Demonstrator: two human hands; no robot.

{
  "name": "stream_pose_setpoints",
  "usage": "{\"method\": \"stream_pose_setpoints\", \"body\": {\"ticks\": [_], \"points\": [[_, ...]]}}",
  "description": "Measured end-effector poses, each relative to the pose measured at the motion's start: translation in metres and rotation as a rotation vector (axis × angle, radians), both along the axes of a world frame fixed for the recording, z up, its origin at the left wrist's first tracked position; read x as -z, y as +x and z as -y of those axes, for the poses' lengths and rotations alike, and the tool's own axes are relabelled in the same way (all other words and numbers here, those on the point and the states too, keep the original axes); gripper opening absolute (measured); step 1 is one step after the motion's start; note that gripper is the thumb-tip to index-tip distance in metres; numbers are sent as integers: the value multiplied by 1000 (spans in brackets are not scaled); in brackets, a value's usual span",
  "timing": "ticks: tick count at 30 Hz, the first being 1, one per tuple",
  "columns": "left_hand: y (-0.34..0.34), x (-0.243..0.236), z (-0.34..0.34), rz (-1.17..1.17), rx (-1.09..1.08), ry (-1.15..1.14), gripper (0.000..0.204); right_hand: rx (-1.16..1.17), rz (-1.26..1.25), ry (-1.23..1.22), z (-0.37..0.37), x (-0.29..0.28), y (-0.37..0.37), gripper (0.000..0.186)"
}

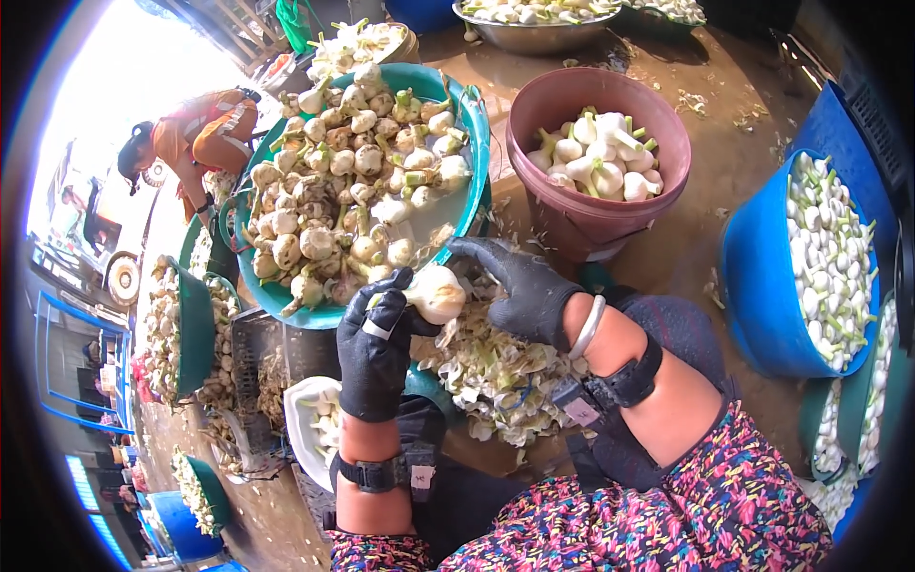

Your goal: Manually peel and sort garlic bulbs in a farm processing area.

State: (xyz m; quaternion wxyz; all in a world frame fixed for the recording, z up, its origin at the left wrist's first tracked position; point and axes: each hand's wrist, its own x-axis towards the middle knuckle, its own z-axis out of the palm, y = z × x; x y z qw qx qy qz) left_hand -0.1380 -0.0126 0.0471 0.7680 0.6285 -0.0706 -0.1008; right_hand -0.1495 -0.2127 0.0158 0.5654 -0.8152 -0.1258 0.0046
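My left hand, in a dark glove with a white band around a finger, grips a garlic bulb by its stalk end. The bulb is pale with some brownish skin. Just right of it is my right hand, also gloved, its index finger stretched out toward the bulb and the other fingers partly curled; no held thing shows in it. Beyond both hands, a green basin is heaped with unpeeled garlic bulbs. Below them lies a pile of loose garlic skins.
A reddish bucket of cleaned white bulbs stands beyond my right hand. At the right is a blue tub full of bulbs. A white container sits by my left forearm. Another person bends over at the far left, near green tubs.
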Motion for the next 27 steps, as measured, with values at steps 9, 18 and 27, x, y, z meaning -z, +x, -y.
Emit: {"method": "stream_pose_setpoints", "body": {"ticks": [9,18,27], "points": [[0,1,6,-56,-6,-18,32,-20,98,486,-28,2,-10,79],[-8,-15,4,10,36,158,35,-72,-276,920,-28,8,-9,70],[-1,14,-3,305,58,406,23,129,273,183,-30,-1,-16,70]]}}
